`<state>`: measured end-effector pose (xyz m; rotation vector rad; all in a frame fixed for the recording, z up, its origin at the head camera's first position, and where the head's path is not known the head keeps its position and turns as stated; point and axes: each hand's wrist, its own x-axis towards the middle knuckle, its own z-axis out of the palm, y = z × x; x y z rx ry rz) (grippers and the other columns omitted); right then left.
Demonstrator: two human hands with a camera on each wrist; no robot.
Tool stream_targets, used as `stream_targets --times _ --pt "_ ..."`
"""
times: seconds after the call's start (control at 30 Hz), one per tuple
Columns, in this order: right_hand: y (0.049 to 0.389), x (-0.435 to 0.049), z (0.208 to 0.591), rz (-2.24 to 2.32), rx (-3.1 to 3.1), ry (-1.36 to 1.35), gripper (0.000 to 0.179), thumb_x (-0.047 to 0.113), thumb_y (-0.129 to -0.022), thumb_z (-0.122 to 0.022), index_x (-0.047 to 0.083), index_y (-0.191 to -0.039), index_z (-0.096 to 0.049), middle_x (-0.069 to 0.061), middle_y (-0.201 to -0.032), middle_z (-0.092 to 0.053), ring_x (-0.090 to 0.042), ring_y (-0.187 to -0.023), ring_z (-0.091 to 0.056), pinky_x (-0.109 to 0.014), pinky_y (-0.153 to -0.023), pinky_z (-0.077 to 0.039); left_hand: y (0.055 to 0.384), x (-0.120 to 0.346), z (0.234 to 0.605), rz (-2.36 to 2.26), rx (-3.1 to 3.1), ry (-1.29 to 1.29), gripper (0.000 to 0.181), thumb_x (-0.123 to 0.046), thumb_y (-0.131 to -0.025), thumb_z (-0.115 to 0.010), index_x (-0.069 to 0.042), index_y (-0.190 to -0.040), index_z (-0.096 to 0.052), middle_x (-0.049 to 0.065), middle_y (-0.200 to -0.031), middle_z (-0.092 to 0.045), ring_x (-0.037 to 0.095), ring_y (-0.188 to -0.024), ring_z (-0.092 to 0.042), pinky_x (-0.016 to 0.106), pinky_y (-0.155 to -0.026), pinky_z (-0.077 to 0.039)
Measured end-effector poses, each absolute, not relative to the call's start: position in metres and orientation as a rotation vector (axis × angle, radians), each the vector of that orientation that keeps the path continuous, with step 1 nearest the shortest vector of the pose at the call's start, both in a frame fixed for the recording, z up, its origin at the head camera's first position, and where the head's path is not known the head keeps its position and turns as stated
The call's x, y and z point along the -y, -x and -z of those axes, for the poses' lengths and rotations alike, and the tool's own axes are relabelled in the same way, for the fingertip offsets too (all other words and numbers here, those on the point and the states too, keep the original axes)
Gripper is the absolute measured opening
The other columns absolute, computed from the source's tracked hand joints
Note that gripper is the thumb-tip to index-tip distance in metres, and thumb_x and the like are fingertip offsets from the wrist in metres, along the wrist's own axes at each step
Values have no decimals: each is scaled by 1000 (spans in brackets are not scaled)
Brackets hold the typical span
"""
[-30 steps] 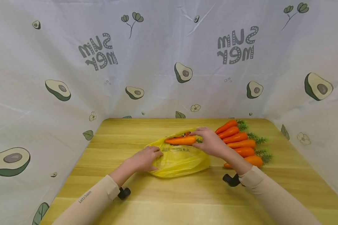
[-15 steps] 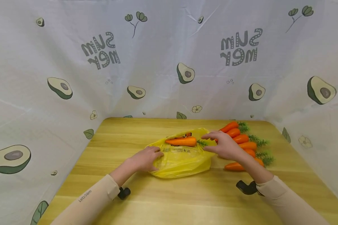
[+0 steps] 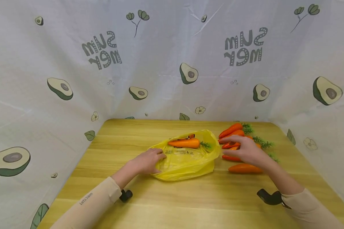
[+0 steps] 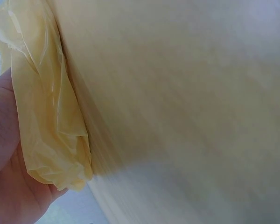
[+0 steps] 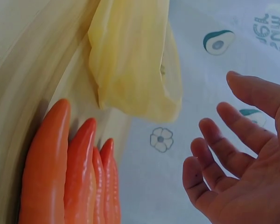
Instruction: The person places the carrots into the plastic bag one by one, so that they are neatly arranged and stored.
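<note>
A yellow plastic bag [image 3: 186, 162] lies at mid-table with its mouth facing right. One orange carrot [image 3: 186, 143] with green leaves rests inside it, tip to the left. The left hand [image 3: 149, 160] grips the bag's closed left end; in the left wrist view, crumpled yellow plastic [image 4: 46, 116] covers part of the fingers. Over the carrots on the right hovers the right hand [image 3: 245, 151], holding nothing, thumb and fingers apart. The right wrist view shows these bare fingers [image 5: 224, 149] above the row of carrots [image 5: 46, 172].
Several carrots lie in a row on the right, the farthest carrot [image 3: 230, 129] near the back and the nearest carrot [image 3: 243, 169] in front. The wooden table [image 3: 126, 136] meets a white printed curtain [image 3: 160, 73]. Black wrist mounts [image 3: 269, 197] hang beneath the forearms.
The right hand has let go of the carrot in the bag and moved right, out of the bag's mouth to over the row of carrots. The left hand has stayed put.
</note>
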<state>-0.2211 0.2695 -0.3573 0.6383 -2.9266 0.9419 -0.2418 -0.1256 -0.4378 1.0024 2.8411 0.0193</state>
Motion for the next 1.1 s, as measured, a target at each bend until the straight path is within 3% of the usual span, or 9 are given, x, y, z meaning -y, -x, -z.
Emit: stream_targets --times 0.23,0.57,0.7,0.77,0.93,1.1 --pt "210 -290 354 -851 2915 -616 44 35 -92 -75 13 -128 -69 -10 -123 -69 -28 -103 -64 -40 -81 -54 244 125 438 -30 -2834 -997 67 -44 -89 -76 -14 -145 -54 11 -148 -49 30 -139 -46 50 -120 -33" --pt "202 -316 358 -818 2956 -532 47 33 -91 -76 9 -131 -66 -14 -124 -67 -27 -103 -60 -34 -74 -52 246 125 439 -21 -2835 -1006 67 -44 -89 -76 -14 -144 -54 11 -147 -50 29 -138 -47 48 -120 -34" --pt "200 -328 358 -823 2976 -490 49 33 -91 -76 8 -132 -65 -15 -125 -67 -14 -102 -57 -28 -74 -52 244 125 439 -26 -2833 -1000 66 -44 -89 -76 -14 -144 -54 11 -147 -50 29 -138 -47 48 -120 -34" --pt "200 -333 359 -801 2977 -483 49 34 -91 -76 8 -132 -65 -16 -124 -67 -13 -100 -56 -26 -73 -52 245 125 439 -25 -2835 -1004 66 -44 -89 -76 -14 -144 -54 11 -147 -51 30 -138 -47 48 -120 -34" --pt "201 -345 364 -748 2993 -491 55 34 -90 -76 3 -133 -63 -21 -124 -66 -34 -107 -58 -35 -76 -53 245 126 439 -29 -2835 -1006 67 -45 -89 -76 -14 -144 -55 12 -147 -51 30 -138 -47 49 -120 -34" --pt "200 -355 370 -757 3006 -493 56 33 -91 -76 0 -134 -62 -25 -126 -65 -39 -107 -59 -43 -78 -53 245 126 440 -44 -2832 -1000 67 -44 -89 -76 -14 -144 -55 12 -148 -50 31 -139 -46 50 -120 -33"
